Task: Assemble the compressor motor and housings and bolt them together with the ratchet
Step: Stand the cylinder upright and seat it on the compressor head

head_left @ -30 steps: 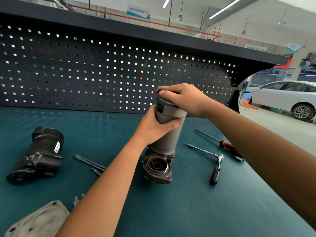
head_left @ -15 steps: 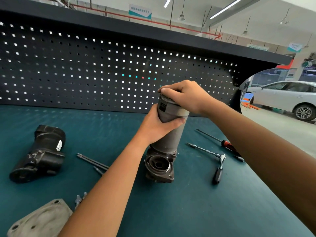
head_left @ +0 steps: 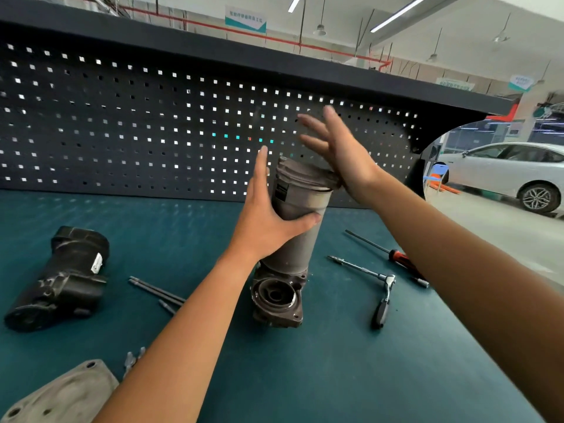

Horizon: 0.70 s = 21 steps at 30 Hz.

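Observation:
A grey cylindrical motor housing [head_left: 300, 206] stands upright on a dark cast base housing [head_left: 276, 300] in the middle of the bench. My left hand [head_left: 268, 221] grips the cylinder's upper part from the left, thumb across its front. My right hand [head_left: 338, 145] is raised with fingers spread; the heel of the palm rests at the cylinder's top right rim. A ratchet [head_left: 381, 288] with an extension lies to the right of the base. Long bolts [head_left: 157, 291] lie to its left. A black compressor housing [head_left: 61, 279] lies at the far left.
A red-handled screwdriver [head_left: 396, 256] lies behind the ratchet. A grey cover plate [head_left: 61, 395] and small fasteners [head_left: 132, 360] sit at the bench's near left. The black pegboard [head_left: 152, 132] walls the back of the teal bench mat [head_left: 366, 377]. A white car is parked beyond, right.
My right hand, which was clamped over the cylinder's top, has opened and lifted, fingers spread. My left hand keeps its grip on the cylinder.

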Each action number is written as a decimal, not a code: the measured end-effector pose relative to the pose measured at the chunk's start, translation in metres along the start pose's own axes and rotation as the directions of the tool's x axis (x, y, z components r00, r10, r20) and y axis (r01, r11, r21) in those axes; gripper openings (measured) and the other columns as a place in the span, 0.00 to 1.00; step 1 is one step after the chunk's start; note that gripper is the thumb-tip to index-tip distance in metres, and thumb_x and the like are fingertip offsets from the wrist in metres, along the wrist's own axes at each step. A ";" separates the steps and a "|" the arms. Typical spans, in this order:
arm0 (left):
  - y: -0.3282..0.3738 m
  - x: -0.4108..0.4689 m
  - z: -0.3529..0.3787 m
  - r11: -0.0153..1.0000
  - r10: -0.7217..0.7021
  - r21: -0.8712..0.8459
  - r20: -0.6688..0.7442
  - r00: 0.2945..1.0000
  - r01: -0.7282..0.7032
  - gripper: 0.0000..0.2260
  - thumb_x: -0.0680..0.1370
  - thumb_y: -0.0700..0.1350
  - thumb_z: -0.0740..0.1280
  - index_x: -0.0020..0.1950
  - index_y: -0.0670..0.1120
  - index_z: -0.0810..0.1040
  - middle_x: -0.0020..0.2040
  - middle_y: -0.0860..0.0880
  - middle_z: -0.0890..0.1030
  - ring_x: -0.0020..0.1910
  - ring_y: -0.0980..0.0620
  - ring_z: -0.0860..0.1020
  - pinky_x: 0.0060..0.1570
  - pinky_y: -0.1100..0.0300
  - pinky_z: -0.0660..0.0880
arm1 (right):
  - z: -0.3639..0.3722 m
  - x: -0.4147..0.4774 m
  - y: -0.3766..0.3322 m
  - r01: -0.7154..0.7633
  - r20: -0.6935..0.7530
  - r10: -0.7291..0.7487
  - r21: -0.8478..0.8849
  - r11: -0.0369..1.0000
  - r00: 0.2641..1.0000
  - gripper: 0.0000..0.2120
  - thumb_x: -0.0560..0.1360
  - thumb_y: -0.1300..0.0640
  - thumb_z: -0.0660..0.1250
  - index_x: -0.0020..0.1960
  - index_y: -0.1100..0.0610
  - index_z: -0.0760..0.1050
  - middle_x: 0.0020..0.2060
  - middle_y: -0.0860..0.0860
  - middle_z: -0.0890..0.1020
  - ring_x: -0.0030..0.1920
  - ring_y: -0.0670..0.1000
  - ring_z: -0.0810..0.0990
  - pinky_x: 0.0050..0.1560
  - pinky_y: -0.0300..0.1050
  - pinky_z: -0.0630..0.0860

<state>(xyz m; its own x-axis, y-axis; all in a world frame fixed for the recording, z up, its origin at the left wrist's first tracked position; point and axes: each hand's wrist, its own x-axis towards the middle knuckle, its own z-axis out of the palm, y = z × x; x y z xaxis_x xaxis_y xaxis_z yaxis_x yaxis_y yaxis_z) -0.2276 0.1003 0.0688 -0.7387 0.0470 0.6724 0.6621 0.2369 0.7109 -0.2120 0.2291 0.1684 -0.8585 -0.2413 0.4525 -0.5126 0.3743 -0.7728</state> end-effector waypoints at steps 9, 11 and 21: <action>0.005 -0.001 -0.001 0.974 0.139 0.177 0.036 0.990 -0.143 0.38 0.66 0.51 0.74 0.72 0.55 0.58 0.74 0.50 0.61 0.72 0.55 0.61 0.67 0.49 0.65 | 0.018 -0.016 0.064 -0.118 -0.079 0.176 0.478 0.871 0.981 0.20 0.77 0.36 0.52 0.63 0.40 0.73 0.63 0.48 0.77 0.62 0.50 0.75 0.66 0.51 0.67; 0.006 -0.001 -0.003 0.978 0.134 0.158 0.047 0.990 -0.140 0.37 0.66 0.49 0.75 0.70 0.55 0.59 0.69 0.55 0.67 0.67 0.55 0.67 0.63 0.47 0.70 | 0.023 -0.017 0.067 -0.133 -0.004 0.161 0.547 0.826 0.987 0.25 0.75 0.34 0.51 0.58 0.46 0.79 0.58 0.50 0.81 0.58 0.50 0.79 0.60 0.48 0.74; 0.010 0.001 -0.008 0.992 0.032 0.116 0.103 0.994 -0.044 0.34 0.67 0.50 0.75 0.64 0.64 0.58 0.56 0.69 0.73 0.55 0.60 0.77 0.54 0.61 0.74 | 0.038 -0.025 0.078 -0.045 -0.004 0.061 0.633 0.772 0.998 0.28 0.73 0.33 0.50 0.52 0.49 0.81 0.53 0.49 0.83 0.56 0.47 0.80 0.51 0.37 0.78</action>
<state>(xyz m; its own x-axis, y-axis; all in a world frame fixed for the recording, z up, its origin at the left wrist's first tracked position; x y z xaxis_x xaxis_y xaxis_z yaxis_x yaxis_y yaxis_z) -0.2210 0.0954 0.0785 -0.7262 0.1543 0.6699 0.6749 0.3453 0.6521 -0.2297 0.2302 0.0795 -0.8883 -0.2144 0.4062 -0.3467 -0.2673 -0.8991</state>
